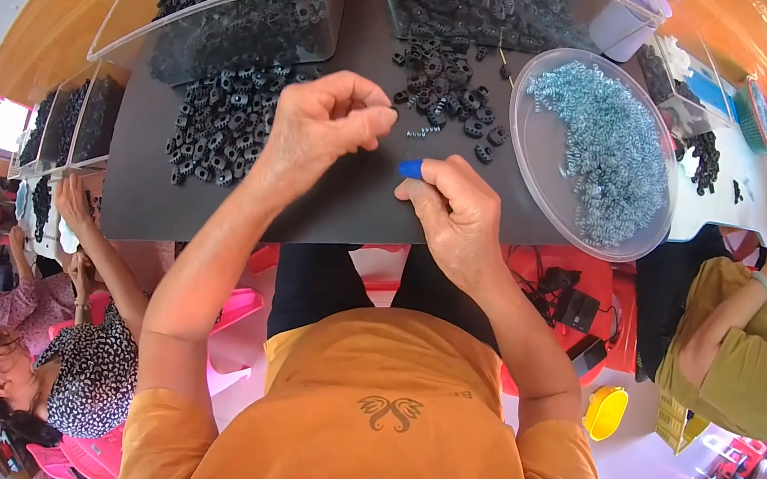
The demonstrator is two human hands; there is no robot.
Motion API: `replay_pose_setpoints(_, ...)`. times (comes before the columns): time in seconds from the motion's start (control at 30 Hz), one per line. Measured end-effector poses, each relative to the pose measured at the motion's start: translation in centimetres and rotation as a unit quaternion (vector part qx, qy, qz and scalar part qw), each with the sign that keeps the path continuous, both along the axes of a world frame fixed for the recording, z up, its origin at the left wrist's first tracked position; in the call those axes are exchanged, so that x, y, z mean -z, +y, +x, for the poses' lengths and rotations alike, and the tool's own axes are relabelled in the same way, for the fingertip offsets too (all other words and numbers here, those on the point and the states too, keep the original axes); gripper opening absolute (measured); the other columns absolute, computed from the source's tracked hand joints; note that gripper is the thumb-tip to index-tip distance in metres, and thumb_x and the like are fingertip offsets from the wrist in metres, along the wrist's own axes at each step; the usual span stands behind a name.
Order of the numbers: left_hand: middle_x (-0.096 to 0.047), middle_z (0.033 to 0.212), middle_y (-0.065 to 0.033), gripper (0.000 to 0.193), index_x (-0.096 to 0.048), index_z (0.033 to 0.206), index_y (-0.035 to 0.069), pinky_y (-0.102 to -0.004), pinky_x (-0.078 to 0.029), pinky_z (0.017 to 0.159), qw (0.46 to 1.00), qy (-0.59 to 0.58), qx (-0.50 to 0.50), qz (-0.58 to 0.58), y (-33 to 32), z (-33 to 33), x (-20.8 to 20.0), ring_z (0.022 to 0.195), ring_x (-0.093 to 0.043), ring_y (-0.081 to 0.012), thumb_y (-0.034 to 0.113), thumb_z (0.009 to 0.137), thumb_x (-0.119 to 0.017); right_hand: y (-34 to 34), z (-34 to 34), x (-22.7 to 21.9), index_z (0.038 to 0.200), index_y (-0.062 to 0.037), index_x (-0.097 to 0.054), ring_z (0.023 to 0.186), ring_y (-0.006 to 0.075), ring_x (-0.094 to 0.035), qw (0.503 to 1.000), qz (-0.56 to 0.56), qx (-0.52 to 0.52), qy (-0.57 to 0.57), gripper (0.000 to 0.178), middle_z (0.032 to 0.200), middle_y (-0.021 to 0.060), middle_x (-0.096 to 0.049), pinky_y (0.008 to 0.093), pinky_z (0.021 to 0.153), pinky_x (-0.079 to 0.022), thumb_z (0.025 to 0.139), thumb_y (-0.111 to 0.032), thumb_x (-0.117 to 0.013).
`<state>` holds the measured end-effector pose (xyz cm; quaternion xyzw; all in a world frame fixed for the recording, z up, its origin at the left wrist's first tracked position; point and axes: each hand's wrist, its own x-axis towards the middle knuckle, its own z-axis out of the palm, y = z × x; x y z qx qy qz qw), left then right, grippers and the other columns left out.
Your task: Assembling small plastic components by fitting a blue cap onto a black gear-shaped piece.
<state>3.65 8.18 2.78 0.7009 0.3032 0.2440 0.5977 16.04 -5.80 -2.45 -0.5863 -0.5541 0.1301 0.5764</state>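
Your left hand [322, 123] pinches something too small to tell; your right hand [453, 216] grips a blue tool [411, 168]. Loose black rings [444, 87] at twelve o'clock and springs [597, 143] at two look mostly unassembled.

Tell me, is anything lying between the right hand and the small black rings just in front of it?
Nothing visible blocks the way. Between the right hand and the loose black rings there is only bare dark mat and one small metal spring. The left hand is off to the side.

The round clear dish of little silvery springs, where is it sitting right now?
In the head view the dish of springs sits on the dark mat at the person's right, just beyond the right hand and beside a loose pile of black rings.
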Motion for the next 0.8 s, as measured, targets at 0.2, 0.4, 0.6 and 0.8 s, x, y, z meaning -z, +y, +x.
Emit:
replay_pose_setpoints(0.2, -0.065, 0.078, -0.0052, 0.019, -0.064, 0.095, -0.002, -0.0196, -0.047, 0.06, 0.996, -0.077, 0.002, -0.052, -3.4, -1.2, 0.9, 0.065, -0.058, -0.0082, 0.014, 0.085, -0.068, 0.0, -0.1, -0.3, 0.09, 0.0003, -0.061, 0.061, 0.019, -0.055, 0.995, 0.028, 0.017, 0.092, 0.016, 0.072, 0.0093, -0.056, 0.0289, 0.055, -0.043, 0.076, 0.006, -0.064)
replay_pose_setpoints(0.4, -0.062, 0.079, -0.0017, 0.014, -0.064, 0.096, -0.003, -0.0193, -0.047, 0.064, 0.991, -0.132, -0.009, -0.037, -5.3, -1.6, 0.6, 0.069, -0.055, -0.0058, 0.006, 0.085, -0.066, 0.0, -0.7, -2.2, 0.092, 0.0, -0.062, 0.061, 0.0211, -0.055, 0.995, 0.086, 0.025, 0.034, 0.016, 0.072, 0.009, -0.057, 0.0307, 0.054, -0.043, 0.077, 0.006, -0.064)
replay_pose_setpoints(0.6, -0.063, 0.083, -0.0015, 0.016, -0.063, 0.099, -0.003, -0.018, -0.046, 0.07, 0.99, -0.118, 0.002, 0.082, -5.5, -1.9, 1.4, 0.072, -0.056, -0.0054, 0.001, 0.084, -0.066, -0.5, -1.2, -1.8, 0.092, -0.001, -0.061, 0.06, 0.024, -0.053, 0.994, 0.104, 0.034, -0.002, 0.02, 0.07, 0.0097, -0.057, 0.0325, 0.053, -0.042, 0.075, 0.008, -0.065)
replay_pose_setpoints(0.8, -0.063, 0.084, -0.001, 0.016, -0.062, 0.099, 0.001, -0.0178, -0.045, 0.065, 0.988, -0.128, -0.023, -0.087, -5.8, -1.8, 2.1, 0.072, -0.056, -0.0056, 0.001, 0.083, -0.065, -1.3, -0.4, -1.6, 0.093, -0.0005, -0.063, 0.06, 0.0223, -0.053, 0.99, 0.076, 0.06, -0.1, 0.021, 0.07, 0.009, -0.057, 0.0317, 0.054, -0.042, 0.073, 0.005, -0.067)
